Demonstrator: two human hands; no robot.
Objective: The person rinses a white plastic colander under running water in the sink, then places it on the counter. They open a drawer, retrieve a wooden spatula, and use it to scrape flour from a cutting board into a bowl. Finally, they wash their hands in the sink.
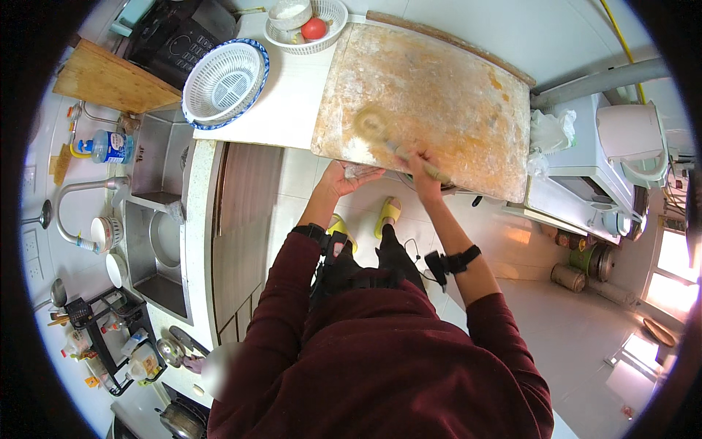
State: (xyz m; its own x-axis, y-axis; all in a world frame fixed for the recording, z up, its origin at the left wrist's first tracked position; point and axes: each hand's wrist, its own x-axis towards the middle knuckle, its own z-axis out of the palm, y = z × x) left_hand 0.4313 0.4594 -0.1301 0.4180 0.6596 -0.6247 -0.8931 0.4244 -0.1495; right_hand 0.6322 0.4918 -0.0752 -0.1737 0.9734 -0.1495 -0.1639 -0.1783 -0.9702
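Note:
A wooden board (pixel 433 104) dusted with white powder lies on the counter before me. My right hand (pixel 423 171) is closed around the wooden handle of a brush (pixel 373 125). The brush's round, pale head is blurred and lies over the board's left front part. At the board's front edge, my left hand (pixel 350 180) is held palm up with its fingers extended, just beneath the rim. White powder shows on the palm. Whether the left fingers touch the board's edge I cannot tell.
White plastic baskets (pixel 225 82) sit in a blue-rimmed basin left of the board. Another white basket (pixel 332 41) behind holds a bowl and a tomato (pixel 313 28). Further left is a steel sink (pixel 156 252). A plastic bag (pixel 551 131) lies against the board's right side.

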